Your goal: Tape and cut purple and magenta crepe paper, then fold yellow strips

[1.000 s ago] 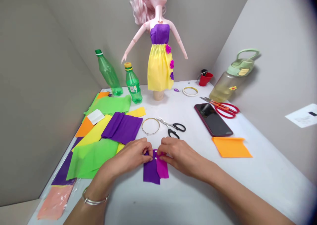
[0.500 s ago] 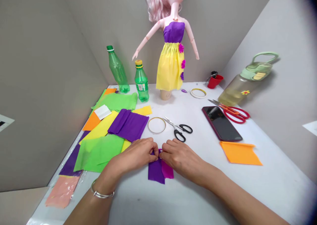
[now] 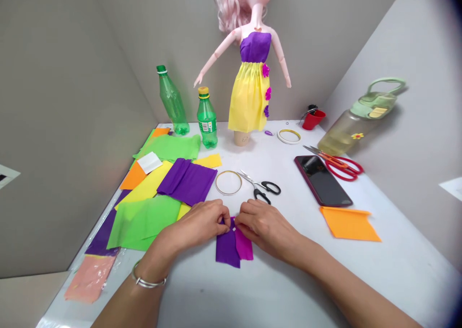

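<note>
Near the front of the white table (image 3: 231,299), the left hand (image 3: 206,220) had bent fingers over the top of a flat dark-purple fabric piece (image 3: 226,252); the right hand (image 3: 267,225) touched the smaller magenta fabric piece (image 3: 245,248) adjoining it. Whether they pinched, I could not tell. Beyond lay a thin round gold-coloured ring (image 3: 225,194) and black-handled metal scissors (image 3: 254,182); behind stood a pink-haired doll (image 3: 249,97).

A slim, shiny, silver-toned bangle (image 3: 148,284) is circling the left forearm (image 3: 130,304) just above the wrist (image 3: 165,247), its rounded metal looking thicker along one stretch, while the right forearm (image 3: 332,270) is showing bare, tapering smoothly along its length.
</note>
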Demonstrator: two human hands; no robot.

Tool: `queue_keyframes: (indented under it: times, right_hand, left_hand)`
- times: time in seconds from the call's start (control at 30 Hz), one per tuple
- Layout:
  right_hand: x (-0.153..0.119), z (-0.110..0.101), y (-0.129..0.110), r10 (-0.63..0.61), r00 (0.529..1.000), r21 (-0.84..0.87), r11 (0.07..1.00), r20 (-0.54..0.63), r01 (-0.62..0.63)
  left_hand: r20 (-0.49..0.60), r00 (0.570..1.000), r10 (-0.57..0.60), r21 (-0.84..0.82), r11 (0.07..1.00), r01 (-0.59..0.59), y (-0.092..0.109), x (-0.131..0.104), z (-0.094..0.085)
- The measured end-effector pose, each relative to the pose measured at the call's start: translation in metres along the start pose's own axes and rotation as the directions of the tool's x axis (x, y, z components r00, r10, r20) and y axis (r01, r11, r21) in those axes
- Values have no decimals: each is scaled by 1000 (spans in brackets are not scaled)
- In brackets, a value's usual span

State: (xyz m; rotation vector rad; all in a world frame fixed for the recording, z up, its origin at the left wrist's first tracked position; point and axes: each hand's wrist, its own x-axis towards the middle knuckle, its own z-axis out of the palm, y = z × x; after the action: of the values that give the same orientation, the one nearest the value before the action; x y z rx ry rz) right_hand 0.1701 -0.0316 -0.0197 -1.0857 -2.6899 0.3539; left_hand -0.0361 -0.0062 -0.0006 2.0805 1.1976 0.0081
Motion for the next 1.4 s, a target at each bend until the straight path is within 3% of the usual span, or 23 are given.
queue_keyframes:
  times: [0.3,0.8,1.03,1.2,1.3,1.4]
  right_hand:
    - [-1,12,1,-78,997,-44,996,-6,77]
    - [2,2,-3,-13,997,-4,1000,75,14]
    - [4,6,-3,-31,999,-27,999,11,31]
    - [3,5,-2,56,998,127,991,-34,-52]
    - [2,1,0,246,969,408,889,-39,-209]
    - [1,-3,4,401,913,703,629,73,-332]
  left_hand:
    - [-5,1000,-10,21,1000,10,2,0,-2]
    - [6,1000,-4,16,1000,4,0,1,0]
    - [2,1000,3,6,1000,-4,1,1,0]
    - [1,1000,5,10,1000,-5,0,0,1]
    - [-3,1000,9,-1,1000,-9,0,0,1]
    - [-22,1000,18,-49,999,-19,-1,1,-1]
